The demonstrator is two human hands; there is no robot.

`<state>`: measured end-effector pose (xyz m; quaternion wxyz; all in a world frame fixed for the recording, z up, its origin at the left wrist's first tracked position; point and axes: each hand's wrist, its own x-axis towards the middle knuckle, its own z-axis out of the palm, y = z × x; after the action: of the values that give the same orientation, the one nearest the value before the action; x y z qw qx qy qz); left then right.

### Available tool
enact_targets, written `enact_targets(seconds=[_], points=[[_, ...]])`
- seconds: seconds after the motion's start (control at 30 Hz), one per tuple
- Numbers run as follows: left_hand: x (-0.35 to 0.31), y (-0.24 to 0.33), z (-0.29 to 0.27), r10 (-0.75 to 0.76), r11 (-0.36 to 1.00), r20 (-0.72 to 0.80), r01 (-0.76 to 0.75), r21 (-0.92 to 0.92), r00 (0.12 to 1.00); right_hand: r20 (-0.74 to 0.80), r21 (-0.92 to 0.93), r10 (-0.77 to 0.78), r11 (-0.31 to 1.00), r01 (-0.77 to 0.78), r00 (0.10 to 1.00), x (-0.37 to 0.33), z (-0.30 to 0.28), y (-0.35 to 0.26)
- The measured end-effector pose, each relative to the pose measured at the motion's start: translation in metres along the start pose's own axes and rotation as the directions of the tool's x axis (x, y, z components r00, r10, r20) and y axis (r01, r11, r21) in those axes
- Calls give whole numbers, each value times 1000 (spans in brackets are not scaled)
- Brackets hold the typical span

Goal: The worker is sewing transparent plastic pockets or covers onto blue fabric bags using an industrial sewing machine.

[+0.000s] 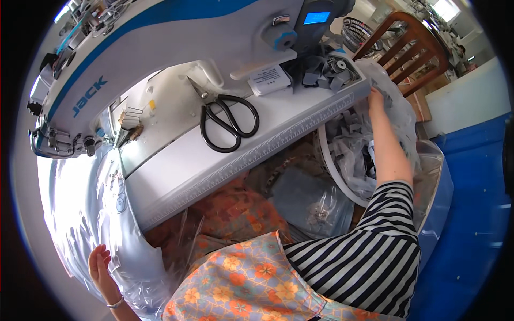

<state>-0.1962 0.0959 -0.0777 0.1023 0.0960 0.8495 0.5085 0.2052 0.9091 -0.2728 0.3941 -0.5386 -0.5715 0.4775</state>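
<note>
My left hand (100, 267) hangs at the lower left with nothing in it, its fingers loosely bent. It is beside a pile of pale fabric under clear plastic (126, 257) and looks apart from it. With the arm stretched out, my right hand (376, 101) is at the right end of the sewing table (182, 168), next to a clear plastic bag (399, 101). Its fingers are mostly hidden there, so any hold cannot be made out. Below that arm, a white-rimmed round container (327, 160) holds grey scraps in plastic.
A white and blue sewing machine (176, 35) spans the table. Black-handled scissors (204, 96) lie on it, near a white box (269, 80) and a tray of grey pieces (334, 75). A wooden chair (412, 45) stands at the back right, beyond the blue floor (476, 203).
</note>
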Motion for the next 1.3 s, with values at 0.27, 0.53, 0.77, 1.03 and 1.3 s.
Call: enact_targets(seconds=[0.27, 0.53, 0.77, 1.03, 1.3], points=[[13, 13, 20, 1, 999, 85, -4, 34, 996, 162, 22, 296, 953, -303, 941, -20, 22, 50], [3, 3, 6, 64, 998, 106, -61, -29, 992, -113, -5, -3, 1000, 3, 994, -88, 8, -3], [-2, -1, -9, 144, 989, 64, -141, -48, 987, -308, 35, -471, 862, 505, 827, -160, 33, -125], [-7, -11, -26, 280, 955, 0, -278, -104, 960, 543, 204, -668, 693, 692, 509, -329, 198, -228], [43, -23, -16, 473, 575, 251, -512, 638, 844, 656, 484, -754, 444, 754, 23, -504, 300, -179]])
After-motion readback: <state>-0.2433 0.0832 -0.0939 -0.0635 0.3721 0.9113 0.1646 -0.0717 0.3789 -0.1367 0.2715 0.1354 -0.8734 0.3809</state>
